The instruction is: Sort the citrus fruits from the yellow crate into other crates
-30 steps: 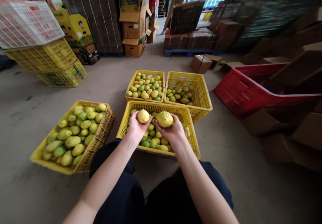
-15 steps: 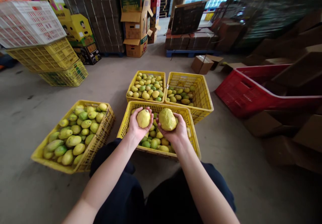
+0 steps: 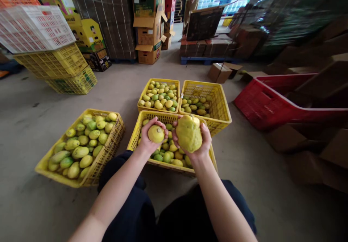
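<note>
My L hand [image 3: 149, 137] wraps a small round lemon [image 3: 156, 134], R hand [image 3: 196, 143] wraps a big bumpy lemon [image 3: 189, 133]; both fully gripped, side by side above the near crate [image 3: 135, 134] at 12 o'clock. Fuller crate [image 3: 89, 176] at 10.

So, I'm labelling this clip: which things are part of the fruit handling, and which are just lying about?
In hand:
left hand holding a small lemon
right hand holding a large lemon
near crate beneath them
left crate
two far crates

Lying about:
red crate
stacked crates
cardboard boxes
</note>
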`<state>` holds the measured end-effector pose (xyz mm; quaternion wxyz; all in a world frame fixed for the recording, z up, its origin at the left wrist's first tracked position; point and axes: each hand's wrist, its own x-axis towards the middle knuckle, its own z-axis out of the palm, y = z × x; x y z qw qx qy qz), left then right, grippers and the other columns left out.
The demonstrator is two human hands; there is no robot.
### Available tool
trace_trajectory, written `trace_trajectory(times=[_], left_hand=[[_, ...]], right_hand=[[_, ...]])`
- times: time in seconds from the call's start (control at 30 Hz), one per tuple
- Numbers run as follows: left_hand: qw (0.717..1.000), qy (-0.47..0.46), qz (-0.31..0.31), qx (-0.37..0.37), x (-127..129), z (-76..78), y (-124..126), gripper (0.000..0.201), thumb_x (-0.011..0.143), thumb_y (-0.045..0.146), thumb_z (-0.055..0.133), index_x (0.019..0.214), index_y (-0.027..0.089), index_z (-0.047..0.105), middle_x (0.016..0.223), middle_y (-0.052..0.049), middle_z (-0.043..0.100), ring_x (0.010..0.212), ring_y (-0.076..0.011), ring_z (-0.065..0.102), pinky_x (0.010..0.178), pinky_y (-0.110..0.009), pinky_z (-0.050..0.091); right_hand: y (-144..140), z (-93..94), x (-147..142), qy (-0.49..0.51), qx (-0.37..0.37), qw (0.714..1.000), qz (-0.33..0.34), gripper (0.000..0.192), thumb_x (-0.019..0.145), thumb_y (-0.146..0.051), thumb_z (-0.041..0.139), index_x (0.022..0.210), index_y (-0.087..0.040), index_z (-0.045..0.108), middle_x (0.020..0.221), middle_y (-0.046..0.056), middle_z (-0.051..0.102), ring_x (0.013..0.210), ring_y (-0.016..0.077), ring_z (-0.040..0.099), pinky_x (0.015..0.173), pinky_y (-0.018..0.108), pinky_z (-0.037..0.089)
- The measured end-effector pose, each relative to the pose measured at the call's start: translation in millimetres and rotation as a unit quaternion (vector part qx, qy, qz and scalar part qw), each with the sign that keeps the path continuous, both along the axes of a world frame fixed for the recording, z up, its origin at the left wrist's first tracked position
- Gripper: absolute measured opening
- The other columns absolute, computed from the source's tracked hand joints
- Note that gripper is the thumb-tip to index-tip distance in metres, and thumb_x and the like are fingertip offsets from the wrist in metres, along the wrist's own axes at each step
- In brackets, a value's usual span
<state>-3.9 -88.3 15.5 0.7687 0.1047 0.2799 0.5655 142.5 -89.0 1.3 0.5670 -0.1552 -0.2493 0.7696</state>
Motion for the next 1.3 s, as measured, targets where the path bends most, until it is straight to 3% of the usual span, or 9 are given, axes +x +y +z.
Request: trace_trajectory(times=[0.13,0.4,0.57,0.73,0.9,0.97,1.13,1.3], left_hand=[[0.997,-0.058,0.026,-0.044,-2,-4.5,5,0.036,0.094,0.023,0.054,0.059,0.016,0.063,0.056,0.0,0.065,0.05,-0.0113,0.064,0.047,-0.019,0.052],[0.994,-0.078,0.065,-0.05,3,-11.7,10,0.033,0.094,0.024,0.056,0.062,0.016,0.064,0.057,0.0,0.067,0.05,-0.0114,0.065,0.053,-0.021,0.055],[0.993,-0.071,0.069,-0.066,4,-7.3,9,0.027,0.094,0.032,0.059,0.074,0.016,0.067,0.066,0.0,0.07,0.056,-0.0118,0.067,0.053,-0.02,0.055],[0.991,-0.091,0.062,-0.073,6,-9.1,12,0.031,0.099,0.037,0.05,0.092,0.013,0.068,0.084,-0.007,0.072,0.072,-0.0142,0.071,0.062,-0.021,0.06],[0.983,-0.05,0.124,-0.13,10,-16.5,19,0.005,0.092,0.015,0.06,0.096,0.015,0.063,0.077,-0.002,0.069,0.069,-0.0118,0.069,0.065,-0.019,0.06],[0.983,-0.033,0.107,-0.148,10,-19.8,21,0.008,0.093,0.02,0.06,0.097,0.014,0.064,0.074,-0.002,0.068,0.065,-0.0119,0.068,0.061,-0.019,0.058],[0.988,-0.043,0.011,-0.151,7,-24.2,20,0.036,0.1,0.036,0.043,0.102,0.008,0.066,0.072,-0.008,0.069,0.056,-0.0142,0.064,0.049,-0.021,0.053],[0.989,-0.052,0.016,-0.137,9,-20.0,19,0.037,0.101,0.027,0.036,0.113,0.007,0.065,0.077,-0.009,0.071,0.064,-0.0145,0.067,0.059,-0.021,0.056]], right_hand=[[-2,-3.8,2,-0.033,0.059,0.996,0.061,0.05,0.058,-0.055,0.075,0.095,-0.021,0.072,0.085,0.007,0.073,0.057,0.0212,0.063,0.035,0.029,0.045],[-3,-9.2,3,-0.064,0.099,0.986,0.119,0.053,0.055,-0.04,0.077,0.099,-0.01,0.071,0.081,0.012,0.074,0.059,0.0259,0.068,0.048,0.035,0.054],[-3,-6.4,2,-0.028,0.016,0.997,0.07,0.045,0.056,-0.031,0.072,0.097,-0.015,0.068,0.085,0.01,0.073,0.072,0.0291,0.071,0.053,0.037,0.057],[2,-3.9,1,0.014,-0.099,0.995,-0.015,0.034,0.076,-0.037,0.058,0.104,-0.02,0.067,0.084,0.007,0.073,0.078,0.0259,0.071,0.058,0.036,0.059],[8,-5.3,3,0.027,-0.081,0.995,-0.057,0.035,0.083,-0.045,0.056,0.103,-0.019,0.069,0.087,0.007,0.074,0.07,0.0213,0.069,0.051,0.029,0.053],[9,-6.9,4,0.03,-0.075,0.995,-0.058,0.035,0.084,-0.048,0.057,0.103,-0.02,0.069,0.087,0.006,0.074,0.066,0.0199,0.068,0.047,0.028,0.051],[11,-10.4,5,0.031,-0.065,0.996,-0.056,0.034,0.082,-0.048,0.06,0.102,-0.021,0.069,0.089,0.005,0.075,0.065,0.02,0.069,0.048,0.029,0.051],[12,-11.5,4,0.016,-0.083,0.994,-0.062,0.034,0.081,-0.048,0.062,0.1,-0.021,0.07,0.087,0.006,0.075,0.067,0.021,0.07,0.049,0.029,0.052]])
